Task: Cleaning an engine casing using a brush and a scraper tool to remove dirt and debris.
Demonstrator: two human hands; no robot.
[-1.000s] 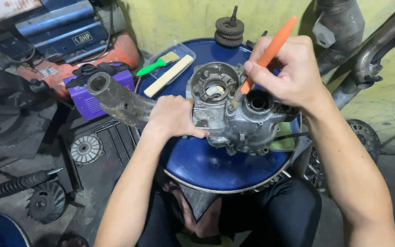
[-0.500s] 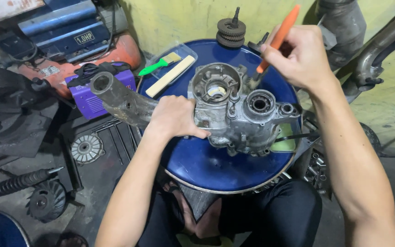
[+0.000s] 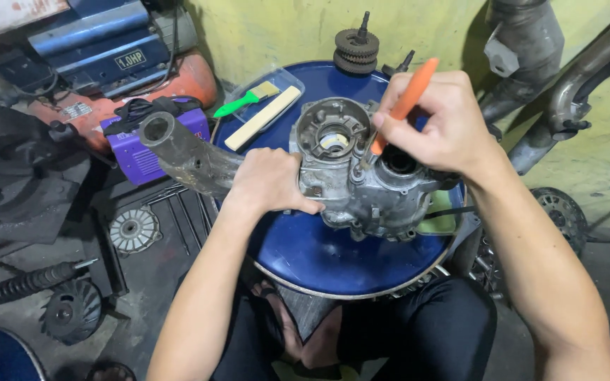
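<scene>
Bracing engine casing (image 3: 361, 180) under left hand (image 3: 270, 180) grip; right hand (image 3: 435, 127) grasping orange-handled tool (image 3: 398, 113), tip on casing.

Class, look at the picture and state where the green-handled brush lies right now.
In the head view, the green-handled brush lies upper left on the blue drum top, beside a pale wooden stick.

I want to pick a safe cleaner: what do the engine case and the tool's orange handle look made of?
The engine case looks like cast metal, probably aluminium: dull grey, rough, grimy, with molded ribs and bores. The orange handle in the right hand looks like smooth plastic with an even matte colour; it could be rubber-coated. The left hand steadies the case.
</scene>
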